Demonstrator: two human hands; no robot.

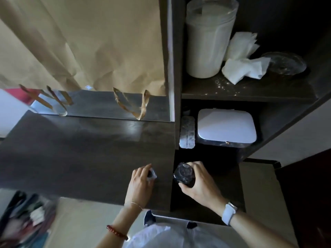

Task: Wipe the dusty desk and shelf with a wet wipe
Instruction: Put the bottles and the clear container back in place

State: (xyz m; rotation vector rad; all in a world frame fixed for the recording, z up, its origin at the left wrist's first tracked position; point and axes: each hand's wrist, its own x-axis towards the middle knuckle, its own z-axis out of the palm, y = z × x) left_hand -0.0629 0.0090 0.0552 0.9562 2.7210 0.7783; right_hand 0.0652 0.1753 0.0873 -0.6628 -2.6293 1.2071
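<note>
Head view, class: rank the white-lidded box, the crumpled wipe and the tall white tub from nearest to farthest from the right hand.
From the right hand, which grips a dark jar:
1. White-lidded box, in the lower shelf compartment, just above the hand.
2. Crumpled wipe, on the upper shelf, right of the tub.
3. Tall white tub, upper shelf, left side, reaching highest.

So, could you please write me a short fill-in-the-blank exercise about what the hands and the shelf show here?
1. The right hand grips a dark round ____.
2. The left hand rests on the dark ____.
3. The crumpled white wipes lie on the ____ shelf, beside the tall white canister.
4. The box on the lower shelf has a ____ lid.

Missing words: jar; desk; upper; white
</note>
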